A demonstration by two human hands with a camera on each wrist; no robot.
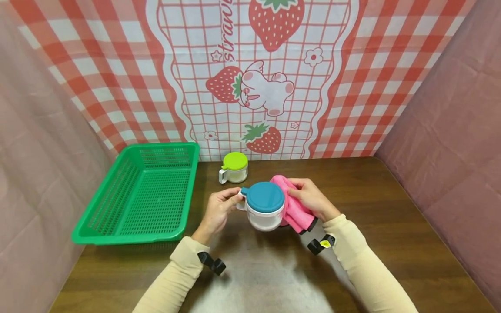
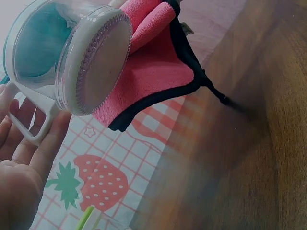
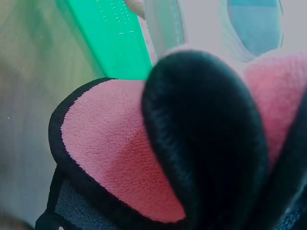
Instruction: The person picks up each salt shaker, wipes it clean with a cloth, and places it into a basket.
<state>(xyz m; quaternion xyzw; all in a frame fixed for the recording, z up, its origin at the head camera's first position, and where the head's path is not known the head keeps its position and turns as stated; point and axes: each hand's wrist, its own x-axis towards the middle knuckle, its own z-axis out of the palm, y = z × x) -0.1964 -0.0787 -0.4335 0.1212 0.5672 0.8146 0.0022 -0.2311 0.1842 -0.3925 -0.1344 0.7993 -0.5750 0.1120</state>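
Observation:
A clear seasoning jar with a blue lid (image 1: 265, 197) and a white handle (image 2: 32, 115) is held up over the table. My left hand (image 1: 217, 212) grips the handle, thumb near the lid's tab. In the left wrist view the jar's ribbed base (image 2: 103, 64) shows. My right hand (image 1: 311, 199) holds a folded pink cloth (image 1: 296, 211) with dark edging against the jar's right side. In the right wrist view the cloth (image 3: 115, 143) covers most of the picture and hides the right fingers.
A green plastic basket (image 1: 188, 191) stands on the left of the wooden table (image 1: 375, 217). Behind the held jar is a similar jar with a lime-green lid (image 1: 235, 161), close to the strawberry-patterned backdrop (image 1: 270, 93). Pink cloth walls (image 1: 442, 108) flank the table.

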